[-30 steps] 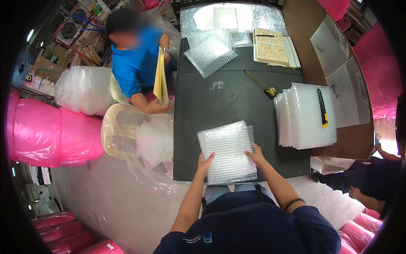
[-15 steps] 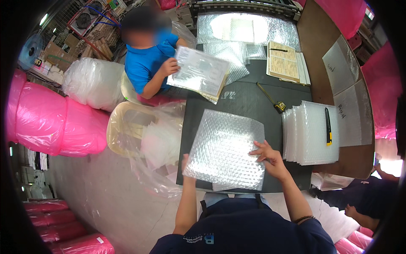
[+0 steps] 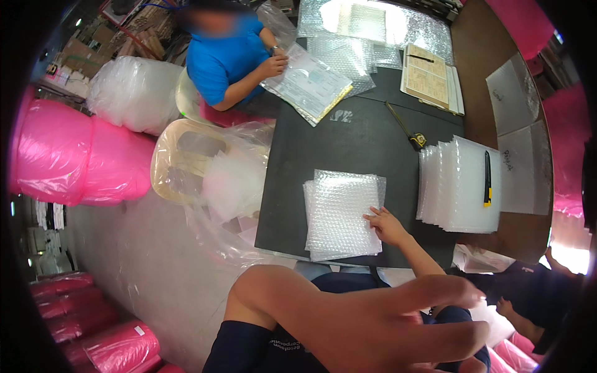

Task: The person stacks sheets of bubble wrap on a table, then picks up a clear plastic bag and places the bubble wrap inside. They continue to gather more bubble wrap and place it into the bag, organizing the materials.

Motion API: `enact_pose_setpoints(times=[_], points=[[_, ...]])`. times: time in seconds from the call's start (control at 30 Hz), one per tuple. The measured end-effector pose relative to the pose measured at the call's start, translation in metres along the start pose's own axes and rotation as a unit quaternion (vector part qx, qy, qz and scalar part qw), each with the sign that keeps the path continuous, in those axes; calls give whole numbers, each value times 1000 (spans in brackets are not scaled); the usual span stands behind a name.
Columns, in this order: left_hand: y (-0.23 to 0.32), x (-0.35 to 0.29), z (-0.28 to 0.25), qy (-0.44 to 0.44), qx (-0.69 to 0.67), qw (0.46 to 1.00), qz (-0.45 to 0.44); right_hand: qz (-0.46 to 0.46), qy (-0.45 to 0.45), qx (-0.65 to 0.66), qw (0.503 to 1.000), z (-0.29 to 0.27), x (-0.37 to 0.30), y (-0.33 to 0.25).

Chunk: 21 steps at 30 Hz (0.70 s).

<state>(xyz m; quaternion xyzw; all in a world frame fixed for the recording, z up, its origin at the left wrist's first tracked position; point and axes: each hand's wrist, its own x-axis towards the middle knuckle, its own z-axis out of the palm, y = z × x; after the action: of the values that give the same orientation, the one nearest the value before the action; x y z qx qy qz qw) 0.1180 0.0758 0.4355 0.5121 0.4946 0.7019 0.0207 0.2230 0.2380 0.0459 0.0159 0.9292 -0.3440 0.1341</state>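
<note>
Clear bubble-wrap sheets (image 3: 342, 211) lie in a small, slightly uneven stack on the dark table in front of me. My right hand (image 3: 388, 226) rests its fingertips on the stack's right edge, fingers stretched and not gripping. Raised close to the camera, my left hand (image 3: 398, 323) crosses the lower part of the view from left to right. Its fingers are apart, with nothing visible between them, though part of the hand is blurred.
Right of the stack stands a pile of white foam sheets (image 3: 457, 186) bearing a yellow-black cutter (image 3: 487, 180). A tape measure (image 3: 415, 140), clipboard (image 3: 426, 78) and cardboard panel (image 3: 528, 199) are beyond. A co-worker in blue (image 3: 224, 59) handles a plastic-covered document (image 3: 308, 84). A chair (image 3: 168, 161) stands left.
The sheet I held up in both hands now lies on the stack. My left hand has left it and come up near the camera. The co-worker's document is lower, at the table.
</note>
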Motion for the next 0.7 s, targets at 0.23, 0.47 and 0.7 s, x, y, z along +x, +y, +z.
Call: enact_pose_setpoints(times=[0.23,0.47,0.7], points=[[12,8,15,126,13,988,-93,220,338,55,914,23,0,-5],[-75,-46,-45,25,34,988,-149,327,244,200,891,59,11,16],[-311,-309,-97,148,170,754,-617,399,181,367,820,73,21,38]])
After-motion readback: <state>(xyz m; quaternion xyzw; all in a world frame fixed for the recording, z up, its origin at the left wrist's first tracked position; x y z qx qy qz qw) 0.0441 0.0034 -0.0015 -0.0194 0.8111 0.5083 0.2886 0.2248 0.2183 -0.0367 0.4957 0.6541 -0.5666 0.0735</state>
